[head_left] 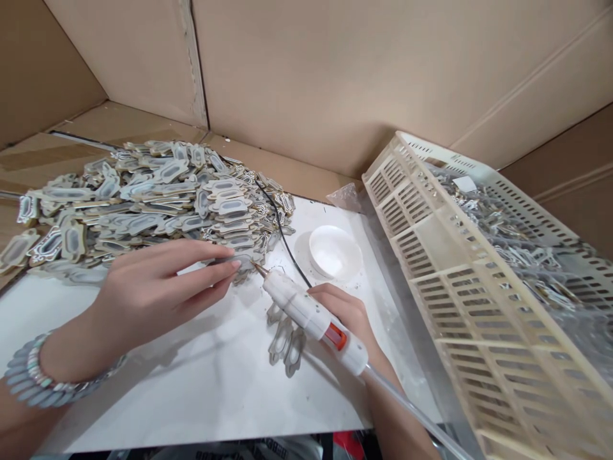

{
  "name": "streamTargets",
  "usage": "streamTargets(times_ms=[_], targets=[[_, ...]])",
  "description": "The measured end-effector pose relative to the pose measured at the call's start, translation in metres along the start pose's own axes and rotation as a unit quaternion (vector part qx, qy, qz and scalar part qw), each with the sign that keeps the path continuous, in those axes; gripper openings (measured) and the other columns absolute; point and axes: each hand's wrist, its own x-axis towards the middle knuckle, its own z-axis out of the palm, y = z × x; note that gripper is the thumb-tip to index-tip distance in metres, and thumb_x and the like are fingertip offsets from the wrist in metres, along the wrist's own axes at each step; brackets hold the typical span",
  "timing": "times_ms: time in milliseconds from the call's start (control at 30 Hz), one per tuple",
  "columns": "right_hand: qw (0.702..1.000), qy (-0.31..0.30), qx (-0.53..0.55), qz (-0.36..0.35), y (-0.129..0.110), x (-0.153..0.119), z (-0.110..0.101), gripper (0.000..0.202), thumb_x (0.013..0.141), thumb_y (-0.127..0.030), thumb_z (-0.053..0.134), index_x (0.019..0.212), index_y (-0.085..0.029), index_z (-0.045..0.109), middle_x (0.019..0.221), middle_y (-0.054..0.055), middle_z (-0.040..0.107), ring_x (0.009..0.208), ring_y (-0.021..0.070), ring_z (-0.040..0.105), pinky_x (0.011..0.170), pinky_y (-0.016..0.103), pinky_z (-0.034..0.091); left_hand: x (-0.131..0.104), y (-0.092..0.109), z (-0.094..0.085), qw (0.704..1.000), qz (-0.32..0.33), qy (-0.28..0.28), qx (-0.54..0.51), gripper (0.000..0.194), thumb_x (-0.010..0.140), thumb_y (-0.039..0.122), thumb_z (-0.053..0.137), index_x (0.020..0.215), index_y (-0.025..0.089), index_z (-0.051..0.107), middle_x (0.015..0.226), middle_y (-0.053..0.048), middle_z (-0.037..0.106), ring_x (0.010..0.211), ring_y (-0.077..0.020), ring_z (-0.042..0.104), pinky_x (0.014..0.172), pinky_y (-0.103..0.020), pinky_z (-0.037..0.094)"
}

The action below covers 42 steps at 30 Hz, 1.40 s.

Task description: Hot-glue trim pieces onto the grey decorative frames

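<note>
My left hand pinches a small grey frame-shaped piece between thumb and fingers, just in front of a big pile of similar pieces. A white glue gun with an orange part lies in the grip of my right hand, whose fingers are partly hidden behind it. The gun's metal tip touches or nearly touches the far end of the held piece. Beneath the gun, a few grey pieces rest on the white board.
A white bowl sits beyond my right hand, with a black cable beside it. On the right stands a cream slatted crate holding bagged metal pieces. Cardboard walls surround the back. A clear glue stick trails from the gun.
</note>
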Motion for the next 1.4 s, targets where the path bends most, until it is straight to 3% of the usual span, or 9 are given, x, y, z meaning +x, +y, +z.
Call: streamTargets(times_ms=[600, 867, 1033, 1200, 1267, 1400], targets=[[1.0, -0.006, 0.001, 0.02, 0.001, -0.002, 0.001, 0.011, 0.084, -0.022, 0.06, 0.086, -0.022, 0.071, 0.083, 0.005, 0.068, 0.073, 0.0204, 0.068, 0.061, 0.031, 0.052, -0.001, 0.003, -0.003, 1.0, 0.009, 0.012, 0.015, 0.006, 0.082, 0.019, 0.075, 0.086, 0.019, 0.07, 0.085, -0.001, 0.076, 0.074, -0.0148, 0.071, 0.071, -0.026, 0.059], [1.0, 0.004, 0.003, 0.013, 0.0, 0.0, -0.001, 0.011, 0.084, -0.02, 0.059, 0.085, -0.021, 0.07, 0.084, 0.006, 0.07, 0.073, 0.0196, 0.068, 0.064, 0.03, 0.054, -0.001, 0.004, -0.003, 0.999, -0.023, 0.009, 0.027, 0.004, 0.085, 0.022, 0.072, 0.087, 0.024, 0.069, 0.087, 0.003, 0.077, 0.076, -0.0117, 0.072, 0.075, -0.023, 0.061], [0.996, 0.065, -0.033, 0.044, -0.001, -0.001, -0.001, 0.011, 0.083, -0.015, 0.057, 0.077, -0.022, 0.064, 0.085, 0.004, 0.068, 0.074, 0.0182, 0.066, 0.066, 0.029, 0.053, 0.002, 0.005, -0.002, 0.999, -0.027, 0.01, -0.016, 0.002, 0.084, 0.021, 0.072, 0.084, 0.022, 0.07, 0.084, 0.0, 0.077, 0.073, -0.0125, 0.072, 0.07, -0.021, 0.059], [0.99, 0.104, -0.01, 0.099, -0.003, -0.003, 0.005, 0.005, 0.087, -0.028, 0.065, 0.086, -0.024, 0.063, 0.093, 0.006, 0.067, 0.083, 0.0221, 0.067, 0.071, 0.034, 0.055, 0.005, 0.019, 0.0, 0.991, -0.081, -0.004, -0.11, 0.006, 0.084, 0.019, 0.07, 0.085, 0.025, 0.072, 0.086, 0.002, 0.077, 0.073, -0.0103, 0.072, 0.069, -0.018, 0.058], [0.989, 0.086, 0.004, 0.123, -0.005, -0.003, 0.008, 0.017, 0.084, -0.038, 0.07, 0.09, -0.024, 0.062, 0.093, 0.007, 0.067, 0.082, 0.0232, 0.066, 0.07, 0.036, 0.056, 0.007, 0.026, 0.002, 0.982, -0.107, -0.004, -0.157, 0.007, 0.083, 0.018, 0.071, 0.083, 0.025, 0.072, 0.086, 0.002, 0.077, 0.073, -0.0087, 0.072, 0.068, -0.015, 0.057], [0.983, 0.027, 0.071, 0.169, -0.01, -0.002, 0.013, 0.033, 0.08, -0.052, 0.072, 0.076, -0.024, 0.055, 0.075, 0.003, 0.062, 0.065, 0.0191, 0.06, 0.059, 0.033, 0.053, 0.011, 0.04, 0.005, 0.959, -0.161, -0.013, -0.232, 0.003, 0.084, 0.02, 0.07, 0.082, 0.022, 0.069, 0.083, 0.003, 0.077, 0.075, -0.0077, 0.073, 0.076, -0.011, 0.058]])
